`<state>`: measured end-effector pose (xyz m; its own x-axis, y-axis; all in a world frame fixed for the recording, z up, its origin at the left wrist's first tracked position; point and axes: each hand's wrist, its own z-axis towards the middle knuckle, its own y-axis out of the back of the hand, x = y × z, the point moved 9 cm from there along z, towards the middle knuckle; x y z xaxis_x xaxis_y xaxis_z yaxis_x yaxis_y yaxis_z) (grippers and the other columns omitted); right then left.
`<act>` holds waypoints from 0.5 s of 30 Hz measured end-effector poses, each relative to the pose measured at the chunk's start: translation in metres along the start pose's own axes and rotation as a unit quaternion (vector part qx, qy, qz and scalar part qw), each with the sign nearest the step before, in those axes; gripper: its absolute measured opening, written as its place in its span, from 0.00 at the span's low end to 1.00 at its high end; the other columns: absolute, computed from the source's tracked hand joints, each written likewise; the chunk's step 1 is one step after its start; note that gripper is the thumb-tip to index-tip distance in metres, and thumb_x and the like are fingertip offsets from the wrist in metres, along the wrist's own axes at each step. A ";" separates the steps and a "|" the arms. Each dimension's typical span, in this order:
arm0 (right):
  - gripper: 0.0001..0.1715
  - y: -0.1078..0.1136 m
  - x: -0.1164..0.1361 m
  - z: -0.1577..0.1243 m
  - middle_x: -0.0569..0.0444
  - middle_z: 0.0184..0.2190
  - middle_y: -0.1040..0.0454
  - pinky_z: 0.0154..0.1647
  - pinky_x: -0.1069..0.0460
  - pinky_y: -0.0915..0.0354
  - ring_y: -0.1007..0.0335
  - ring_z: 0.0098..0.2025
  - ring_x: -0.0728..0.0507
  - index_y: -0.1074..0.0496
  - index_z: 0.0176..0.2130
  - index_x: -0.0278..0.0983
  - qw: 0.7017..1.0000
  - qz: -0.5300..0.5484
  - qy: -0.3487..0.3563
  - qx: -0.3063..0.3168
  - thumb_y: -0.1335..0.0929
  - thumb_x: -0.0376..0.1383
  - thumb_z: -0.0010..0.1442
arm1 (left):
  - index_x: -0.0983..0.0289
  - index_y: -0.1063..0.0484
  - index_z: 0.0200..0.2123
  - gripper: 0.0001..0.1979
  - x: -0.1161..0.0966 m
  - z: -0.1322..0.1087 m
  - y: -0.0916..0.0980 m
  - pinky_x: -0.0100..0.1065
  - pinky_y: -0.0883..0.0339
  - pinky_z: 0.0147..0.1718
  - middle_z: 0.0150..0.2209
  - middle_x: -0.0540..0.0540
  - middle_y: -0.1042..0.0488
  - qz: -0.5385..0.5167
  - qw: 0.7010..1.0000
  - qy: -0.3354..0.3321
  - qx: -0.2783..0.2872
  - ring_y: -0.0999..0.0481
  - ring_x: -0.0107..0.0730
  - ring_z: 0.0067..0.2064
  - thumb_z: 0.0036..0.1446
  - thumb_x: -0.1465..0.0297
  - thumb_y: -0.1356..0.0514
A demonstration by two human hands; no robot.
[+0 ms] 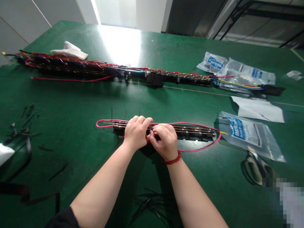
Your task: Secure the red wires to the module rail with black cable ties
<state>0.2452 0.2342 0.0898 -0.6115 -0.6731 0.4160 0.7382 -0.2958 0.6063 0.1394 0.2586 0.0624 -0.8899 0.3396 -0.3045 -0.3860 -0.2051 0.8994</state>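
A short wire harness (190,133) lies across the green mat in front of me, with a row of black connectors and thin copper-coloured wires. A pink-red wire (199,148) loops around it. My left hand (137,133) curls over the harness, fingers closed on the wires. My right hand (165,141) pinches the same bundle right beside it, with a red bead bracelet on its wrist. Whatever the fingertips grip is mostly hidden. Thin black cable tie tails (125,114) stand up behind the harness near my left hand.
A long, thick harness (71,68) with a white glove (70,51) lies along the green mat (71,104). Plastic bags (244,133), a white sheet (257,109), scissors (255,167) lie right. Black cable ties (154,205) and offcuts (23,126) are scattered nearby.
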 end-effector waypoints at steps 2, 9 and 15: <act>0.08 0.002 0.002 0.000 0.55 0.31 0.21 0.44 0.46 0.30 0.25 0.37 0.43 0.33 0.31 0.40 1.000 0.003 0.008 -0.010 0.31 0.29 0.56 | 0.61 0.29 0.50 0.18 0.000 0.000 0.000 0.44 0.35 0.43 0.40 0.57 0.27 0.000 1.000 -0.003 0.000 0.32 0.45 0.41 0.55 0.65 0.42; 0.07 0.005 0.004 0.002 0.54 0.32 0.21 0.45 0.46 0.28 0.25 0.37 0.44 0.32 0.32 0.40 0.999 0.027 0.013 -0.019 0.31 0.28 0.56 | 0.61 0.28 0.48 0.17 0.002 -0.001 0.001 0.43 0.35 0.43 0.40 0.57 0.26 -0.016 1.000 0.005 -0.008 0.31 0.44 0.42 0.55 0.64 0.42; 0.06 -0.003 -0.001 0.001 0.54 0.34 0.20 0.46 0.45 0.28 0.25 0.39 0.43 0.30 0.32 0.42 1.000 0.024 -0.008 0.019 0.32 0.30 0.58 | 0.60 0.28 0.47 0.17 0.002 0.000 0.001 0.43 0.35 0.43 0.41 0.57 0.25 -0.012 1.000 0.006 -0.002 0.31 0.44 0.42 0.53 0.68 0.41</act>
<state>0.2437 0.2364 0.0884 -0.5806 -0.6752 0.4550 0.7551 -0.2377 0.6110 0.1372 0.2590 0.0625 -0.8833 0.3341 -0.3287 -0.4077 -0.2016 0.8906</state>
